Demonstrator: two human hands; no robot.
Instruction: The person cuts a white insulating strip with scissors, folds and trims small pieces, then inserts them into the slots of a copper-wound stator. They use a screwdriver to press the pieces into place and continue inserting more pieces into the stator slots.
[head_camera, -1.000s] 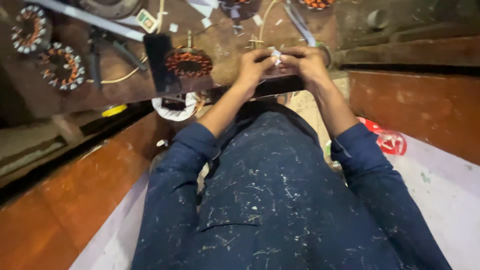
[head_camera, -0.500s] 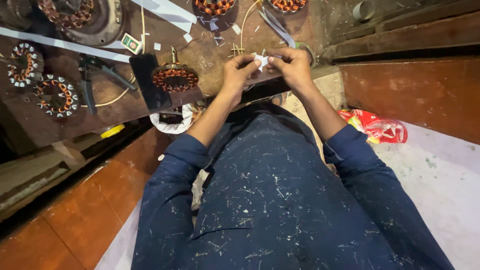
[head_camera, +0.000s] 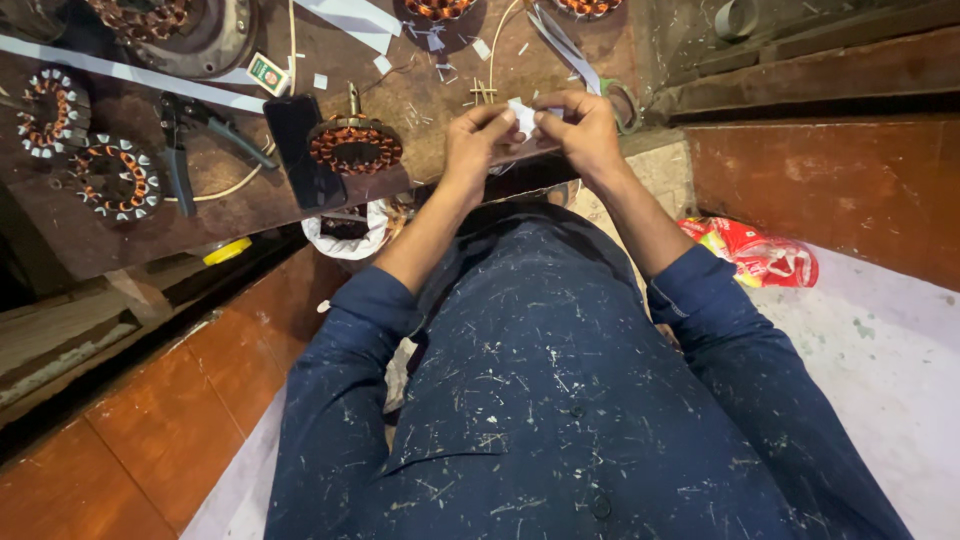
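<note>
Both hands pinch a small white paper slip (head_camera: 523, 115) at twelve o'clock over the workbench (head_camera: 420, 190): left hand (head_camera: 478, 140) and right hand (head_camera: 585, 130) closed on it, apparently folding. A loosened pinch could drop it among the scraps.

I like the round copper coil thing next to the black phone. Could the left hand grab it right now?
Probably not right away. The left hand is pinching a small white piece together with the right hand. The wound coil lies close with nothing between, so it could once that grip lets go.
</note>
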